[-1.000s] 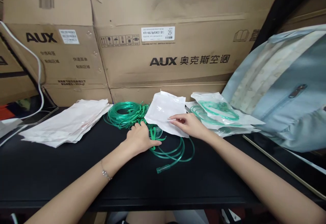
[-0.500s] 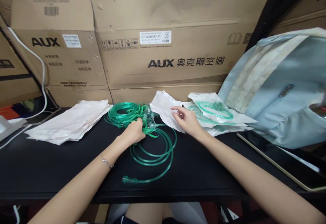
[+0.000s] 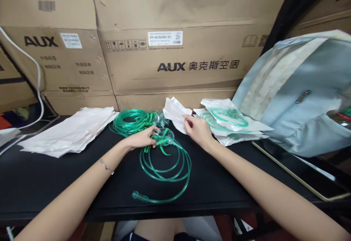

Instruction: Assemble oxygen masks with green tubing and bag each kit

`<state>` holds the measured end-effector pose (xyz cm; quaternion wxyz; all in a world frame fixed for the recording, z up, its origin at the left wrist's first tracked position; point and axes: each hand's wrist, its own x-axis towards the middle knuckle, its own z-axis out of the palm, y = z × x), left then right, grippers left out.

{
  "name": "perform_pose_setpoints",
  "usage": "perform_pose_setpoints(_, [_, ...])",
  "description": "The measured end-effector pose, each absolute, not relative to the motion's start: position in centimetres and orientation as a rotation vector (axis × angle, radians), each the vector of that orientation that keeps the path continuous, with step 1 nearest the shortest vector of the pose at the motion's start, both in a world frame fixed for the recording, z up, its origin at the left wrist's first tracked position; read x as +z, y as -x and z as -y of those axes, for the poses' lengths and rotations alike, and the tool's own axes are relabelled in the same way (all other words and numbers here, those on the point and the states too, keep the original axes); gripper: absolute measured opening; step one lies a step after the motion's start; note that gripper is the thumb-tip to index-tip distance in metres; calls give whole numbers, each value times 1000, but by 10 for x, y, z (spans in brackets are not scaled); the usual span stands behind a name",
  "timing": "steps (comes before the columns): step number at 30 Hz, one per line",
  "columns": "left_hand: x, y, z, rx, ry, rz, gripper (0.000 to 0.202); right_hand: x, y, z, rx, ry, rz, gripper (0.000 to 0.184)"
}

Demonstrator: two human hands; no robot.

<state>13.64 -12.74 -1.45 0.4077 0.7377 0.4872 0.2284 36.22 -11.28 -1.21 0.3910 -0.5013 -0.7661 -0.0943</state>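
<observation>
My left hand (image 3: 142, 138) is closed on a clear oxygen mask (image 3: 168, 135) with a green strap, at the front of a pile. From the mask, its green tubing (image 3: 189, 168) lies in loose loops on the black table, with the end connector toward me. Behind my left hand sits a coil of more green tubing (image 3: 128, 122), with straps and clear masks bunched at its right. My right hand (image 3: 200, 130) has its fingertips pinched at the edge of a white pouch (image 3: 177, 112). The hand partly hides the pouch's right side.
A stack of flat white pouches (image 3: 71, 131) lies on the left. On the right are clear-fronted packs (image 3: 227, 115) with green tubing inside, a tablet (image 3: 296, 171) and a light blue backpack (image 3: 298, 102). Large cardboard boxes (image 3: 175, 11) stand behind the table.
The mask in my left hand has come slightly toward me and away from the pile, its tubing loops shifting with it. My right fingers have closed at the white pouch's edge.
</observation>
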Motion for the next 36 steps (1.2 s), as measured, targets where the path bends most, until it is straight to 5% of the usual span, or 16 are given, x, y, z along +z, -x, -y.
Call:
perform_pose_setpoints(6, [0,-129,128,510,-1473,-1103,84,-15,-355,115,-247,1285,1981,31])
perform_pose_setpoints(12, [-13,-148,131,751,-1595,-1336,54,-15,-359,113,-258,1320,1986,32])
perform_pose_setpoints(19, [-18,-150,143,1008,-1985,-1187,40,-12,-358,114,-302,1430,1973,34])
perform_pose_setpoints(28, [-16,-158,150,1317,-2169,-1027,32,-15,-350,113,-56,1376,2036,25])
perform_pose_setpoints(36, [-28,-159,136,1237,-2113,-1359,40,-9,-352,115,300,1197,1923,40])
